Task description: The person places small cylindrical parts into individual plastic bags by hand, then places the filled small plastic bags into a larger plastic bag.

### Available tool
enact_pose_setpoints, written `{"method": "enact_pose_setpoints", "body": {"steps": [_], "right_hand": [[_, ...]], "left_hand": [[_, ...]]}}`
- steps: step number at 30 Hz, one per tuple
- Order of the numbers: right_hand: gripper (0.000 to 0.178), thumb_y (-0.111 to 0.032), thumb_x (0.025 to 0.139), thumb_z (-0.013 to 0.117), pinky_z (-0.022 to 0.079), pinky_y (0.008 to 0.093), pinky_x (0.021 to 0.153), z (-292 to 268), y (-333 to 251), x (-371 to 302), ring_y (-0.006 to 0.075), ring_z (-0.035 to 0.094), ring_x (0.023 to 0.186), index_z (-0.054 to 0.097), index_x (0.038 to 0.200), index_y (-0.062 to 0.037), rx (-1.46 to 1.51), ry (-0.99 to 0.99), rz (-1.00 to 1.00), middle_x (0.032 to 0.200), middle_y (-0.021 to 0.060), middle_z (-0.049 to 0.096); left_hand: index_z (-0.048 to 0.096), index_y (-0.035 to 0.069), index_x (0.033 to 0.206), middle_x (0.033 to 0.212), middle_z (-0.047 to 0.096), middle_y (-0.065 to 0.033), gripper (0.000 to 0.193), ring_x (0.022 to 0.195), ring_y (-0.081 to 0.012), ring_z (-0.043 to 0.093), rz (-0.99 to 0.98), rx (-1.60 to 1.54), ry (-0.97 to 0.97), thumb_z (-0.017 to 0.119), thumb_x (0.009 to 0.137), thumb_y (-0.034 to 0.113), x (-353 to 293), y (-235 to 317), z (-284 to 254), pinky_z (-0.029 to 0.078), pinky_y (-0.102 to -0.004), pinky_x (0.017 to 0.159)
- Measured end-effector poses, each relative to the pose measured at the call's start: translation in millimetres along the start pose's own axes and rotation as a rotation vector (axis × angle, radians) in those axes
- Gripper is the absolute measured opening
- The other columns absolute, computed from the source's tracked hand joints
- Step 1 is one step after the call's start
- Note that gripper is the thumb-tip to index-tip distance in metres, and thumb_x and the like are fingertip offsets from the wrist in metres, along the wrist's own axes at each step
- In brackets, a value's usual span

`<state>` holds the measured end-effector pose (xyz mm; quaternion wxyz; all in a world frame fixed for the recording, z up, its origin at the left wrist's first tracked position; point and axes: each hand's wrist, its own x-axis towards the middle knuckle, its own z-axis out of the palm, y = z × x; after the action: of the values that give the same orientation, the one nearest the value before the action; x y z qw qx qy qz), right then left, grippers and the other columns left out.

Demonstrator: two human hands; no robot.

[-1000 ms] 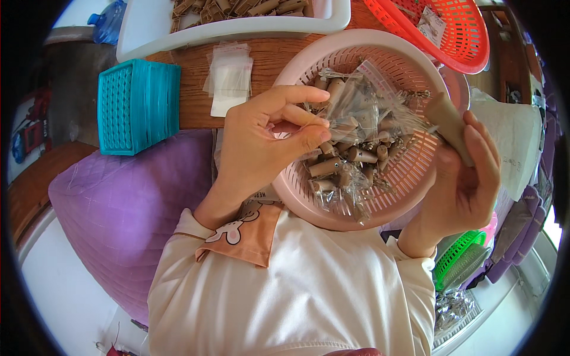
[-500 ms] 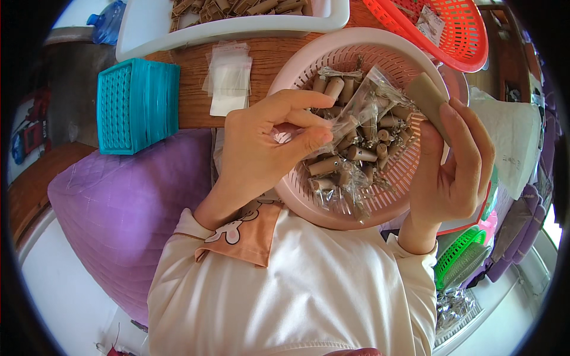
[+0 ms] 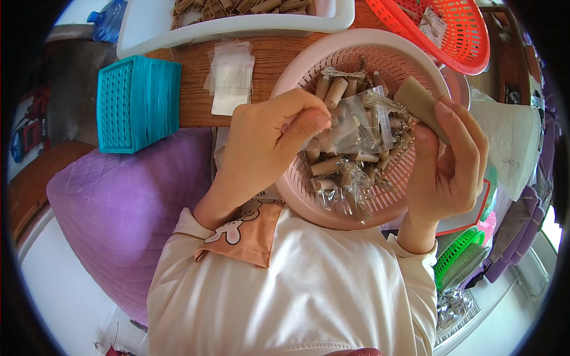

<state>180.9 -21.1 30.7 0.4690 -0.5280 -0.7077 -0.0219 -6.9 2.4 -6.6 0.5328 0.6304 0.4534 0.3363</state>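
My left hand (image 3: 264, 133) has its thumb and index finger pinched on the edge of a clear plastic bag (image 3: 351, 129), which spreads out over the basket. In my right hand (image 3: 448, 172), thumb and fingers grip a tan cylinder (image 3: 420, 102), tilted, with a bundle of thin silvery wire (image 3: 383, 103) running from its end toward the bag. Whether the wire is inside the bag I cannot tell. Below both hands, a pink slotted basket (image 3: 312, 56) contains several similar tan cylinders (image 3: 326, 166), some wrapped in clear plastic.
A stack of teal plastic baskets (image 3: 139, 104) and a pile of flat clear bags (image 3: 231, 83) lie on the wooden table (image 3: 193, 113). Behind stands a white tray (image 3: 237, 28) of tan pieces. A red basket (image 3: 460, 35) is at far right, and green baskets (image 3: 457, 252) sit lower right.
The clear bag has turned and flattened out between my hands. My right hand has shifted slightly left with the cylinder, which now lies at a flatter slant.
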Motion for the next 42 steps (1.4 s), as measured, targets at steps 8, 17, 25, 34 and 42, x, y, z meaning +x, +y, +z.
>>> {"method": "enact_pose_setpoints", "body": {"steps": [8, 17, 25, 34, 42], "right_hand": [[0.026, 0.002, 0.063, 0.068, 0.048, 0.0281, 0.067, 1.8, 3.2, -5.7, 0.0228, 0.058, 0.078, 0.06, 0.088, 0.0009, 0.018, -0.025, 0.048, 0.086, 0.0131, 0.059], [0.026, 0.002, 0.063, 0.068, 0.047, 0.0282, 0.067, 6.7, 1.9, -6.9, 0.023, 0.058, 0.078, 0.059, 0.087, 0.0024, 0.025, 0.001, 0.095, 0.085, 0.0137, 0.059], [0.029, -0.002, 0.065, 0.069, 0.047, 0.0241, 0.066, 10.0, -7.4, -7.8, 0.0159, 0.059, 0.078, 0.056, 0.09, 0.003, 0.597, -0.04, 0.549, 0.084, 0.0118, 0.061], [0.019, -0.003, 0.07, 0.065, 0.043, 0.0182, 0.056, -1.4, -9.5, -0.7, 0.0071, 0.053, 0.059, 0.058, 0.087, 0.0021, 0.42, -0.347, 0.742, 0.072, 0.0052, 0.059], [0.015, 0.001, 0.071, 0.062, 0.042, 0.0177, 0.053, -4.2, -6.0, 4.3, 0.0065, 0.051, 0.062, 0.059, 0.085, 0.0041, 0.484, -0.436, 0.713, 0.077, 0.0036, 0.055]], "left_hand": [[0.055, 0.008, 0.096, 0.072, 0.062, -0.0089, 0.024, 0.058, -0.0166, 0.06, 0.063, 0.296, 0.261, 0.062, 0.073, 0.009, 3.6, 2.3, 1.4, 0.045, -0.0246, 0.051], [0.055, 0.0, 0.1, 0.073, 0.063, -0.0087, 0.029, 0.066, -0.0052, 0.054, 0.117, -0.006, 0.245, 0.064, 0.073, 0.004, 1.0, 6.1, 1.8, 0.043, -0.0165, 0.056], [0.054, 0.003, 0.103, 0.077, 0.063, -0.0098, 0.032, 0.07, -0.0106, 0.061, -0.008, -0.129, 0.039, 0.064, 0.074, 0.012, -0.8, 12.3, 0.3, 0.048, -0.0213, 0.062], [0.051, 0.002, 0.11, 0.098, 0.059, -0.0131, 0.044, 0.09, -0.0145, 0.057, -0.113, -0.45, -0.099, 0.067, 0.07, 0.008, -2.1, 1.9, 10.2, 0.046, -0.0254, 0.079], [0.049, -0.001, 0.11, 0.101, 0.057, -0.0139, 0.049, 0.094, -0.0184, 0.055, 0.006, -0.405, -0.084, 0.069, 0.065, 0.004, -1.5, 3.0, 19.2, 0.044, -0.0274, 0.082]]}}
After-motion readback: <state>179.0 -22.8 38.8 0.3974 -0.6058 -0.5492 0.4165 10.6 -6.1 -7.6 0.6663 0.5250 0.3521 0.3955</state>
